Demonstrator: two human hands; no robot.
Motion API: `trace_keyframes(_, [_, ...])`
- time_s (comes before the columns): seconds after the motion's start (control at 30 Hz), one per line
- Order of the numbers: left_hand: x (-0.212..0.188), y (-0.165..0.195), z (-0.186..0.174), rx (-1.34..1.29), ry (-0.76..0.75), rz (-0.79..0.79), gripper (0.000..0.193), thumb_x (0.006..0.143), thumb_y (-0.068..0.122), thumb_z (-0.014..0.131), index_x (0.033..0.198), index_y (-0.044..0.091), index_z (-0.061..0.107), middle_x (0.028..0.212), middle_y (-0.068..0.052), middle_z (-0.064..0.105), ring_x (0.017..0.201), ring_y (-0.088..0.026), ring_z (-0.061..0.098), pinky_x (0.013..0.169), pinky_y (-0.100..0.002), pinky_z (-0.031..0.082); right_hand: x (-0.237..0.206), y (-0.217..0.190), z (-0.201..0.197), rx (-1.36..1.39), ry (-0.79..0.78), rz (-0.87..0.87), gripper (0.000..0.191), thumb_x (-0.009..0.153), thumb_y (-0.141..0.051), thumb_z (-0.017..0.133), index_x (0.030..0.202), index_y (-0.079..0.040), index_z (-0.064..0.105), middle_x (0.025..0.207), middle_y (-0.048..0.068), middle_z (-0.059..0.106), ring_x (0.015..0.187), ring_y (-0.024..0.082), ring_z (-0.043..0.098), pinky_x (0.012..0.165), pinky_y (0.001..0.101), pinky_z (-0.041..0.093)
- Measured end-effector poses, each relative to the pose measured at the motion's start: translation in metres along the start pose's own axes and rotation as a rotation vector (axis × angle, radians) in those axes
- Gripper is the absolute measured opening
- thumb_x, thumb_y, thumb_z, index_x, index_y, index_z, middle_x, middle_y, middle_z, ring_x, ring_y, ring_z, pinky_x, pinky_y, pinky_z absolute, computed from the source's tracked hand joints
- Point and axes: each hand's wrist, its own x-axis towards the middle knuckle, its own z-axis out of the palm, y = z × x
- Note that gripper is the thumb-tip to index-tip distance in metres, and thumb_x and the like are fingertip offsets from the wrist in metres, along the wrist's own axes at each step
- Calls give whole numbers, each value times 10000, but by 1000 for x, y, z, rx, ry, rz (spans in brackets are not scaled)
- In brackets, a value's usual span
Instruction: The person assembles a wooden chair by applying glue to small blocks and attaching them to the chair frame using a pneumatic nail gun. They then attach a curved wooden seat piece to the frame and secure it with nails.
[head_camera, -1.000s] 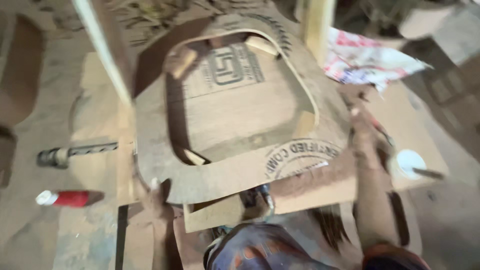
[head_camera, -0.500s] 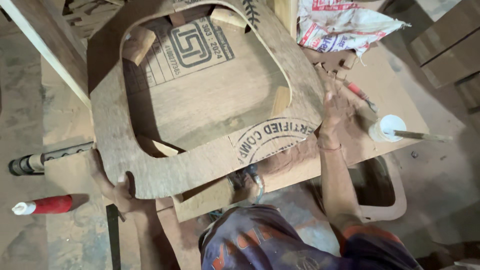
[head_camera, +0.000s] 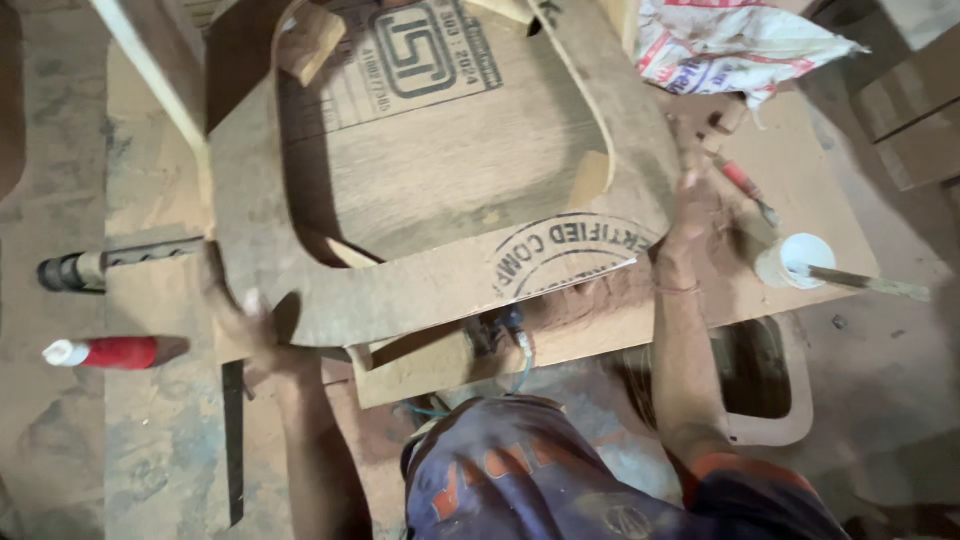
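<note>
Head view: two hands are gripping one ring-shaped plywood frame (head_camera: 420, 290) at mid-frame. The left hand (head_camera: 255, 335), lower left, is closing its fingers around the frame's near corner; the right hand (head_camera: 690, 215), at right, is pressing flat and open on its edge. Left of them are lying one red-handled tool (head_camera: 110, 352) and one drill bit (head_camera: 110, 262); at right is standing one white cup (head_camera: 795, 258). Farther up, one printed sack (head_camera: 730, 45). Compared with earlier, the view is sitting closer.
</note>
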Motion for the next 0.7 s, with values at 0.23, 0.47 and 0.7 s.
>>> trace_keyframes(0.23, [6,4,-14,-38,76,-92,872,771,154,508,1612,29,314,1663,-135,329,1490,-284,392,1160,-374,398,-4,-4,12,-25,3,25,568,1076,-382,545,1459,38,544,1422,132,571,1304,218,502,1105,338,374])
trace_keyframes(0.47, [11,17,-13,80,87,-70,850,784,130,485,1611,10,331,1669,-166,343,1547,-292,342,1228,-366,331,1,0,34,-13,-24,12,567,1079,-361,533,1473,46,526,1457,138,552,1349,230,480,1144,348,350])
trace_keyframes(0.7, [10,12,-12,76,98,-30,868,774,130,482,1617,-20,338,1699,-179,343,1470,-262,381,1168,-347,301,0,1,32,-7,-16,19,567,1083,-341,520,1488,55,507,1492,145,533,1393,242,458,1183,359,325])
